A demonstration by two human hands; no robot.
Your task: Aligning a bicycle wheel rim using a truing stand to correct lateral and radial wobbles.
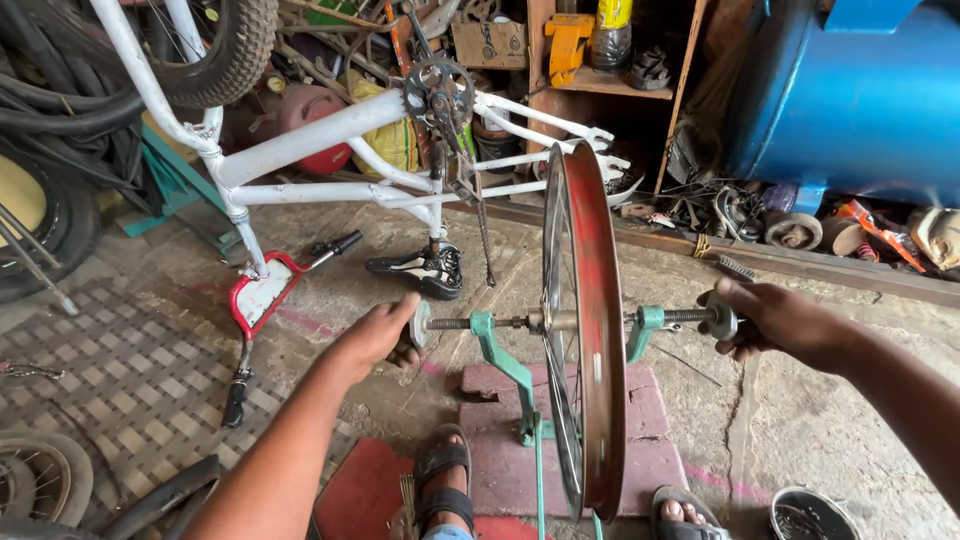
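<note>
Two hands [375, 335] [770, 322] on truing stand [500, 350] knobs

Cracked concrete floor [800, 420], wooden shelves [610, 85] behind, blue drum [850, 90] right, daylight throughout.

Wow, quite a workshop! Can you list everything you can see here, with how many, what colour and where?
wheel rim: one, red, upright in the middle, mounted on the stand
truing stand: one, green, on a reddish slab, holding the rim by its threaded axle
bicycle frame: one, white, upside down behind the stand
saddle: one, black and white, resting on the floor
handlebar: one, red with black grips, on the floor at left
tyres: several, black, piled at top left
tank: one, blue, top right
small wheel: one, bottom left corner
bowl: one, dark, bottom right
feet in sandals: two, at the stand's base
left hand: on the axle's left end knob
right hand: gripping the right end knob
</note>
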